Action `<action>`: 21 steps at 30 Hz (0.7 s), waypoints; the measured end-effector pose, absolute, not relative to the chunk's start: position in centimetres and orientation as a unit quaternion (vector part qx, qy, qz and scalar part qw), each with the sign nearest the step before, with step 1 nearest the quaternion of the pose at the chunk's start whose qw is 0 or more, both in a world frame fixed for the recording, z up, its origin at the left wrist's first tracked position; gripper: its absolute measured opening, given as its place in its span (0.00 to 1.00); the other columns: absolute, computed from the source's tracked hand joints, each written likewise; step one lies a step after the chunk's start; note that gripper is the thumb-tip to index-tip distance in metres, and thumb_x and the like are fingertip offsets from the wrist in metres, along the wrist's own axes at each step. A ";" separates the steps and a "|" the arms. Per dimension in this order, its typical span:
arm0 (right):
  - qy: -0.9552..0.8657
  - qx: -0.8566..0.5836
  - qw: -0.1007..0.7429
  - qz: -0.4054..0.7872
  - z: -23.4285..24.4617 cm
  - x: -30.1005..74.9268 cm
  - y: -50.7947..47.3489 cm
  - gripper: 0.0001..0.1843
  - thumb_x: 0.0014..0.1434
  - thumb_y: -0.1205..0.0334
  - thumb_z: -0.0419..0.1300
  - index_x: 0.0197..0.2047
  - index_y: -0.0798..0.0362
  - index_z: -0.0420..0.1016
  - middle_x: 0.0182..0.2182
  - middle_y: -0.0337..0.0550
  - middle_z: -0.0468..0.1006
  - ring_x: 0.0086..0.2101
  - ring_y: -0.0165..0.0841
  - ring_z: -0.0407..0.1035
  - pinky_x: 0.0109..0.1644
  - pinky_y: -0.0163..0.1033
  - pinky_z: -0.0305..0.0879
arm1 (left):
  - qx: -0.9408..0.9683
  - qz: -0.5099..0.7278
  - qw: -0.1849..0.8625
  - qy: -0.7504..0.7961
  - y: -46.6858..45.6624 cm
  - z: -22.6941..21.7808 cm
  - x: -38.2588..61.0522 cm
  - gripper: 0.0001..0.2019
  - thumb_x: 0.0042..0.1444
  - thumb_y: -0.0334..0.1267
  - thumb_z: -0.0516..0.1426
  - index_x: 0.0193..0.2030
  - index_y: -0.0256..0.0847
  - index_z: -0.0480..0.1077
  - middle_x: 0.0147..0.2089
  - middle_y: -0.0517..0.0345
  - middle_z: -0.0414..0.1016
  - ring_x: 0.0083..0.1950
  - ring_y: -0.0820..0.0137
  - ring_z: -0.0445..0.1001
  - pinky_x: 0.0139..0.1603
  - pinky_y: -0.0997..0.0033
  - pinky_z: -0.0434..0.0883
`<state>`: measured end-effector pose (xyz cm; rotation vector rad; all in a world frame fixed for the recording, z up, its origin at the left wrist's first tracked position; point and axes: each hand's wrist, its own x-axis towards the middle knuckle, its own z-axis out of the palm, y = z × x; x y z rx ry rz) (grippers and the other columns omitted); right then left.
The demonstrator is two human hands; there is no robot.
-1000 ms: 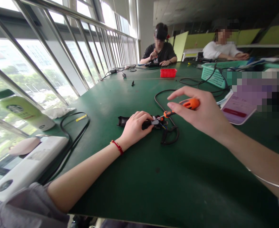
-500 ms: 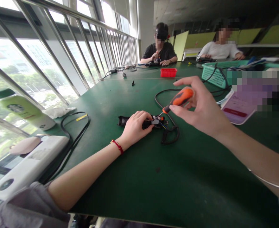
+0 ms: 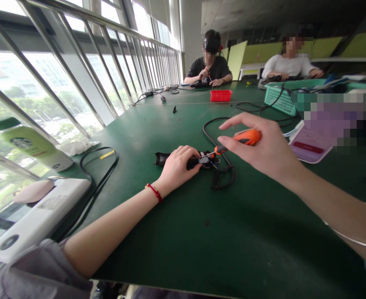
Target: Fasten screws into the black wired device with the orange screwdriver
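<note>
My left hand (image 3: 177,167) is closed over a small black device (image 3: 162,158) lying on the green table (image 3: 201,232), pinning it down. Coloured wires and a black cable (image 3: 223,176) come out of the device's right end. My right hand (image 3: 264,147) grips an orange-handled screwdriver (image 3: 246,137), held low and nearly level. The tip of the screwdriver rests at the exposed part of the device, just past my left fingers.
A white box (image 3: 36,218) and a green-and-white cup (image 3: 30,143) sit at the left edge by the window rail. A black cable loop (image 3: 98,166) lies left. A pink sheet (image 3: 310,145), teal basket (image 3: 279,99) and red tray (image 3: 220,95) lie beyond. Two people sit at the far end.
My right hand tipped the screwdriver handle up half a second ago and has lowered it back to nearly level. My left hand and the device have stayed put.
</note>
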<state>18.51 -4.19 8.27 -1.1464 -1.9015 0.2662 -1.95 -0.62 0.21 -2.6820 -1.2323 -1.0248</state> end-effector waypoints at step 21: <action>-0.759 -0.484 0.418 0.121 8.6 18.6 -4.2 0.14 0.50 0.52 0.61 0.37 0.50 0.71 0.23 0.38 0.71 0.24 0.31 0.64 0.29 0.39 0.60 | -0.860 -0.322 0.010 -0.396 -0.7 0.3 -2.0 0.05 0.53 0.34 0.56 0.38 0.41 0.66 0.41 0.57 0.72 0.42 0.67 0.68 0.45 0.66 0.67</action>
